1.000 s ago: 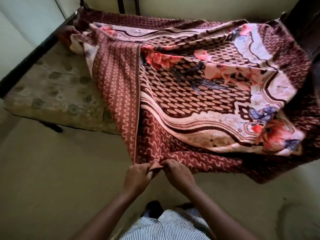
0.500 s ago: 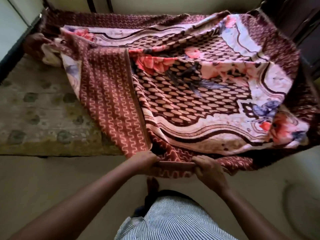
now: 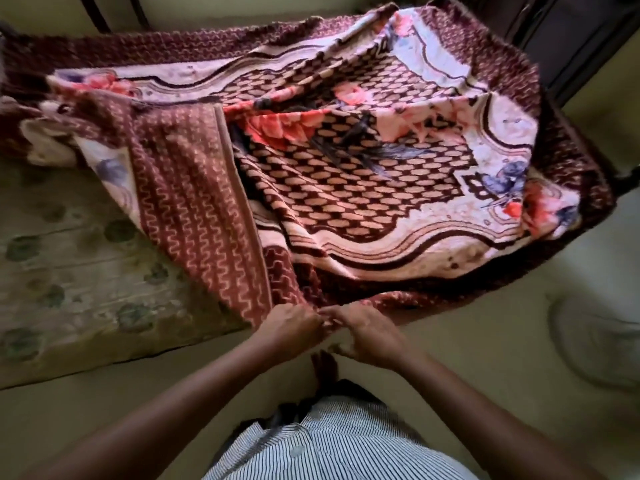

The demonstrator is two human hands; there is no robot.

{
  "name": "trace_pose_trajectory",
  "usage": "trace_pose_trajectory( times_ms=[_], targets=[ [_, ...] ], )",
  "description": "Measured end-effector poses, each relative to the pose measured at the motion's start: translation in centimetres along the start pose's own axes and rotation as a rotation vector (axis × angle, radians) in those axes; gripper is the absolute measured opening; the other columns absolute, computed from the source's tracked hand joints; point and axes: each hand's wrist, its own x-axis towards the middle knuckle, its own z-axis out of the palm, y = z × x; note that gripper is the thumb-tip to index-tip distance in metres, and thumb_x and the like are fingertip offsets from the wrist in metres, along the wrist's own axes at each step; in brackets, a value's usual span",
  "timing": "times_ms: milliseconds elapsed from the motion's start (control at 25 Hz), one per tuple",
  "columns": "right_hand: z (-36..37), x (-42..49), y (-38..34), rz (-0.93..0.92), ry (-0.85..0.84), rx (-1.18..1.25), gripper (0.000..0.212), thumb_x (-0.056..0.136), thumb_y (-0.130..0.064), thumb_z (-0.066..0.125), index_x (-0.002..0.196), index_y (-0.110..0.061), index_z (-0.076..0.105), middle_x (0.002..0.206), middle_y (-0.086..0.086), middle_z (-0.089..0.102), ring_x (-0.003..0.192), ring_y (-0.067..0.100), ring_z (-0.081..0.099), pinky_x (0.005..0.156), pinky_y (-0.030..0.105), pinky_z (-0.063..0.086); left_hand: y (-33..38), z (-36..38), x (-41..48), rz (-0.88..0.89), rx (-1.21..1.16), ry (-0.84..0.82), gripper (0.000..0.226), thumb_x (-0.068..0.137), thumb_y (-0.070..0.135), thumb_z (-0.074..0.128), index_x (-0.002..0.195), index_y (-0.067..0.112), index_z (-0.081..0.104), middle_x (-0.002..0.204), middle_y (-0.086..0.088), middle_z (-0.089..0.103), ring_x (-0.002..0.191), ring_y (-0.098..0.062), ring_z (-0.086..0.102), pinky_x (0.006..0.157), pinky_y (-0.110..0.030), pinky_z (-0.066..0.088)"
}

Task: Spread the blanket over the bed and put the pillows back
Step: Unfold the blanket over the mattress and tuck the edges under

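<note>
A maroon blanket (image 3: 363, 188) with pink flowers and a chequered centre lies bunched over the right and far part of the bed, one flap folded back on itself. The bare mattress (image 3: 69, 271), pale with green blotches, shows at the left. My left hand (image 3: 291, 325) and my right hand (image 3: 367, 332) sit close together at the bed's near edge, both gripping the blanket's hem. No pillows are in view.
A dark bed frame (image 3: 100, 12) and a pale wall run along the far side. Dark wooden furniture (image 3: 568, 39) stands at the far right. Pale floor (image 3: 519, 341) lies between me and the bed. My striped shirt (image 3: 329, 445) fills the bottom.
My hands, spread apart along the hem half a second ago, have come back together at the near edge. The view has moved closer over the bed.
</note>
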Motion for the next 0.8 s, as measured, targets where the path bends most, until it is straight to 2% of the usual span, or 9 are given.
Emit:
trace_pose_trajectory(
  times_ms=[80, 160, 240, 320, 400, 440, 600, 720, 800],
  targets=[
    [2.2, 0.2, -3.6, 0.005, 0.028, -0.012, 0.03, 0.086, -0.028, 0.061, 0.116, -0.027, 0.063, 0.108, 0.001, 0.067, 0.099, 0.02, 0.061, 0.081, 0.031, 0.043, 0.0, 0.7, -3.3, 0.077, -0.098, 0.013, 0.029, 0.094, 0.041, 0.047, 0.109, 0.023, 0.064, 0.097, -0.001, 0.069, 0.087, -0.018, 0.065, 0.073, -0.031, 0.047],
    [4.5, -1.6, -5.6, 0.054, 0.014, -0.023, 0.029, 0.089, -0.027, 0.056, 0.117, -0.029, 0.063, 0.109, 0.0, 0.065, 0.1, 0.019, 0.06, 0.081, 0.032, 0.043, -2.4, 0.9, -6.9, 0.146, -0.087, -0.09, 0.031, 0.091, 0.044, 0.051, 0.109, 0.023, 0.064, 0.103, 0.001, 0.067, 0.091, -0.015, 0.064, 0.076, -0.029, 0.048],
    [6.0, -4.0, -8.2, 0.131, 0.05, 0.032, 0.027, 0.091, -0.024, 0.054, 0.116, -0.024, 0.064, 0.11, -0.001, 0.064, 0.102, 0.017, 0.058, 0.08, 0.028, 0.042, -6.4, 0.7, -9.1, 0.146, 0.083, -0.185, 0.035, 0.091, 0.045, 0.05, 0.112, 0.02, 0.064, 0.112, 0.0, 0.065, 0.102, -0.016, 0.061, 0.086, -0.028, 0.046],
    [6.7, -5.3, -10.5, 0.148, 0.191, 0.062, 0.023, 0.088, -0.023, 0.056, 0.106, -0.018, 0.069, 0.099, 0.002, 0.068, 0.093, 0.02, 0.063, 0.072, 0.026, 0.044, -10.7, 0.1, -9.1, 0.087, 0.328, -0.214, 0.036, 0.094, 0.041, 0.045, 0.115, 0.018, 0.062, 0.119, -0.002, 0.062, 0.112, -0.018, 0.057, 0.097, -0.027, 0.038],
    [6.9, -5.4, -11.8, 0.183, 0.316, 0.047, 0.023, 0.083, -0.023, 0.06, 0.101, -0.013, 0.072, 0.093, 0.006, 0.07, 0.087, 0.025, 0.065, 0.069, 0.028, 0.048, -13.6, -0.6, -9.2, -0.011, 0.441, -0.243, 0.035, 0.096, 0.038, 0.042, 0.117, 0.017, 0.061, 0.122, -0.003, 0.061, 0.114, -0.019, 0.056, 0.097, -0.028, 0.039],
    [7.2, -5.5, -12.3, 0.219, 0.316, 0.059, 0.024, 0.085, -0.022, 0.061, 0.104, -0.013, 0.071, 0.096, 0.007, 0.069, 0.09, 0.025, 0.064, 0.072, 0.031, 0.048, -14.6, -0.4, -9.7, -0.036, 0.452, -0.23, 0.033, 0.097, 0.036, 0.042, 0.116, 0.017, 0.061, 0.121, -0.004, 0.061, 0.112, -0.021, 0.058, 0.093, -0.031, 0.044],
    [11.3, -6.1, -12.4, 0.343, 0.144, 0.057, 0.026, 0.092, -0.024, 0.055, 0.116, -0.021, 0.066, 0.107, 0.002, 0.064, 0.1, 0.022, 0.06, 0.076, 0.03, 0.044, -15.4, 3.6, -17.4, -0.137, 0.382, -0.205, 0.033, 0.096, 0.038, 0.042, 0.117, 0.019, 0.061, 0.118, -0.005, 0.063, 0.11, -0.023, 0.059, 0.086, -0.031, 0.046],
    [15.4, -6.6, -12.6, 0.348, 0.008, 0.016, 0.025, 0.094, -0.022, 0.051, 0.113, -0.025, 0.067, 0.11, -0.001, 0.066, 0.102, 0.02, 0.059, 0.078, 0.029, 0.044, -12.4, 11.1, -25.9, -0.405, 0.126, -0.289, 0.034, 0.094, 0.043, 0.046, 0.119, 0.026, 0.062, 0.118, -0.002, 0.065, 0.107, -0.019, 0.061, 0.083, -0.028, 0.045],
    [17.7, -6.9, -13.5, 0.329, -0.106, -0.068, 0.025, 0.094, -0.02, 0.048, 0.11, -0.026, 0.066, 0.112, -0.004, 0.066, 0.103, 0.016, 0.059, 0.078, 0.028, 0.042, -8.8, 14.5, -30.4, -0.544, -0.103, -0.381, 0.035, 0.096, 0.035, 0.045, 0.124, 0.021, 0.061, 0.125, -0.006, 0.062, 0.112, -0.02, 0.058, 0.088, -0.027, 0.042]
  ],
)
